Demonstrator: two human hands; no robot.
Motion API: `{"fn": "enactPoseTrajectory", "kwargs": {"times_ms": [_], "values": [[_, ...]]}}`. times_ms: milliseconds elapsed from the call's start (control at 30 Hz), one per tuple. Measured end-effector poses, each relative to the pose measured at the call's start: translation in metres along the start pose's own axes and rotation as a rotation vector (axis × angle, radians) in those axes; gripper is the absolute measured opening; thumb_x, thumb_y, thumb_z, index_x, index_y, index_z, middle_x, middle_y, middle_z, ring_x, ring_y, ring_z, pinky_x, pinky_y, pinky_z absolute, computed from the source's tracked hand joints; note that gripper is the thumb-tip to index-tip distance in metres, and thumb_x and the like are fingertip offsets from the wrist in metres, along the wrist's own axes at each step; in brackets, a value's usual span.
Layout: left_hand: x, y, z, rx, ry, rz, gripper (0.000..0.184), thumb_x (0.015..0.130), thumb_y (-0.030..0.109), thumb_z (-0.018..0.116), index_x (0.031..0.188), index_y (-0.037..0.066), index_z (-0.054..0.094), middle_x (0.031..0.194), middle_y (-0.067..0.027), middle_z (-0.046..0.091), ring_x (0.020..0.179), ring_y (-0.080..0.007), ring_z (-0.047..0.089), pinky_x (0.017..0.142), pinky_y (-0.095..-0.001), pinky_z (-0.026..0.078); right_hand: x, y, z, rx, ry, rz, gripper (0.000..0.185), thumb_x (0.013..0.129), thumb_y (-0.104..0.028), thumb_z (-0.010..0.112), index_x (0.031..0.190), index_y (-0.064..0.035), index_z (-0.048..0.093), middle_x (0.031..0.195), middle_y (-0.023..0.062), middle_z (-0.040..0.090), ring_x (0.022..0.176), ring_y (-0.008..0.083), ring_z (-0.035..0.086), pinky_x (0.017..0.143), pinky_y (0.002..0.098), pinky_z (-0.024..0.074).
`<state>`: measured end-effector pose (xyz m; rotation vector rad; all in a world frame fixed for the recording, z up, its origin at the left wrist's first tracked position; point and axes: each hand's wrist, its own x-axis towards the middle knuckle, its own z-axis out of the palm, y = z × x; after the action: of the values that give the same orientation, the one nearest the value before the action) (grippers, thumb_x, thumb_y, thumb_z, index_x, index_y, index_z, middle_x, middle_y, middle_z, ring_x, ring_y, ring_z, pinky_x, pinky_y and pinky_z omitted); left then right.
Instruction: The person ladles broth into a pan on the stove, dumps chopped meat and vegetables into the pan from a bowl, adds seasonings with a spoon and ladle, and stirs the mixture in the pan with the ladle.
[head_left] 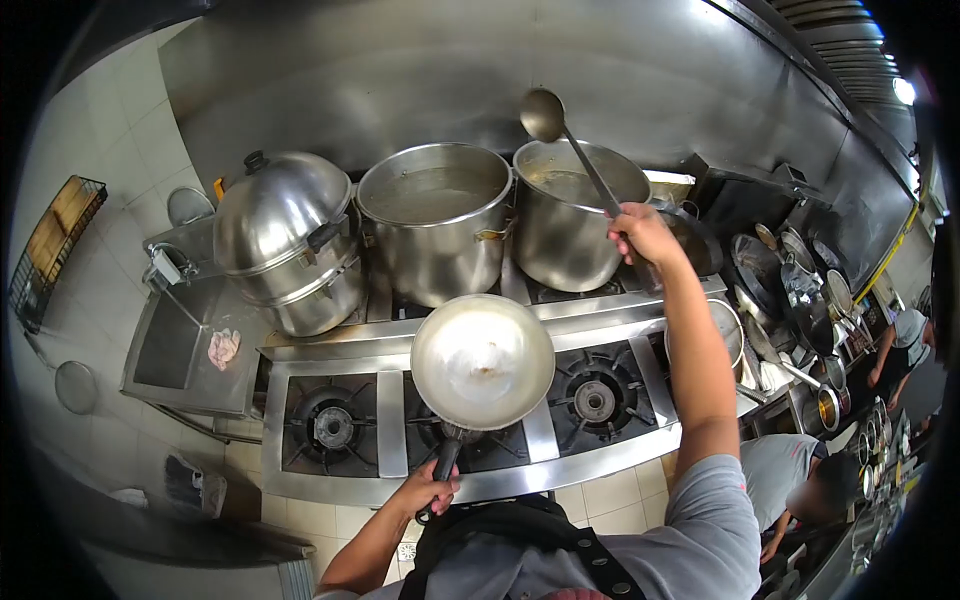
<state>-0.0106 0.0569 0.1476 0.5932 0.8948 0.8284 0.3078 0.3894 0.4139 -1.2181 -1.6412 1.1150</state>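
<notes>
My left hand (pixel 425 490) is closed around the black handle of a frying pan (pixel 482 362), which is over the middle burner of the stove. The pan's inside is pale and shiny, with a small brown mark near its middle. My right hand (pixel 642 235) grips the handle of a long metal ladle (pixel 543 115), raised in front of the right stockpot (pixel 565 245). The ladle's bowl shows above that pot's far rim. Beside it stands a second stockpot (pixel 432 250) holding liquid; the right pot also holds some liquid.
A domed steamer pot (pixel 285 215) stands at the back left, beside a sink counter (pixel 225 375) with a crumpled cloth (pixel 223 348). Bare burners (pixel 333 427) flank the pan. Several woks and pans (pixel 800 290) crowd the right. Another person (pixel 790 480) bends at the right; one more is farther back.
</notes>
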Motion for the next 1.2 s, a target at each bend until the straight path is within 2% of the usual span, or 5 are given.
{"fn": "enactPoseTrajectory", "kwargs": {"times_ms": [333, 533, 667, 800, 1200], "values": [[0.047, 0.023, 0.127, -0.093, -0.077, 0.118, 0.030, 0.080, -0.001, 0.060, 0.104, 0.006, 0.042, 0.058, -0.0013, 0.043, 0.038, -0.0109, 0.043, 0.037, -0.0272, 0.035, 0.085, 0.056, -0.098, -0.484, -0.023, 0.081, 0.014, 0.077, -0.007, 0.055, 0.067, 0.0022, 0.058, 0.056, 0.0091, 0.057, 0.043, 0.0174, 0.052, 0.039, 0.0323, 0.0400], [0.060, 0.014, 0.162, -0.047, -0.014, 0.116, 0.027, 0.082, 0.001, 0.058, 0.103, 0.006, 0.043, 0.057, -0.0016, 0.043, 0.039, -0.0120, 0.044, 0.037, -0.0277, 0.036, 0.109, 0.052, -0.096, -0.040, -0.071, 0.406, 0.015, 0.082, -0.010, 0.050, 0.071, -0.0020, 0.057, 0.056, 0.0063, 0.055, 0.043, 0.0131, 0.052, 0.040, 0.0313, 0.0422], [0.059, 0.014, 0.175, -0.034, 0.048, 0.108, 0.029, 0.080, 0.001, 0.060, 0.102, 0.005, 0.043, 0.057, -0.0016, 0.045, 0.039, -0.0129, 0.046, 0.037, -0.0267, 0.037, 0.145, 0.078, -0.133, 0.945, -0.390, 0.719, 0.011, 0.079, -0.005, 0.048, 0.078, 0.0061, 0.050, 0.064, 0.0073, 0.052, 0.046, 0.0135, 0.055, 0.036, 0.0211, 0.0443], [0.064, 0.018, 0.172, -0.047, 0.052, 0.118, 0.030, 0.079, 0.000, 0.061, 0.102, 0.005, 0.043, 0.057, -0.0016, 0.046, 0.039, -0.0134, 0.047, 0.037, -0.0265, 0.038, 0.115, 0.065, -0.132, 1.303, -0.303, 0.612, 0.041, 0.079, -0.005, 0.045, 0.107, 0.0202, 0.030, 0.067, 0.0097, 0.049, 0.049, 0.0157, 0.058, 0.033, 0.0202, 0.0453], [0.083, 0.068, 0.163, 0.120, 0.048, 0.165, 0.024, 0.078, 0.001, 0.060, 0.096, 0.004, 0.044, 0.057, -0.0028, 0.049, 0.039, -0.0131, 0.048, 0.037, -0.0270, 0.039, 0.040, -0.006, -0.124, 1.291, -0.271, 0.448, 0.053, 0.080, -0.002, 0.050, 0.117, 0.0197, 0.020, 0.070, 0.0129, 0.053, 0.054, 0.0171, 0.060, 0.039, 0.0231, 0.0506]]}}
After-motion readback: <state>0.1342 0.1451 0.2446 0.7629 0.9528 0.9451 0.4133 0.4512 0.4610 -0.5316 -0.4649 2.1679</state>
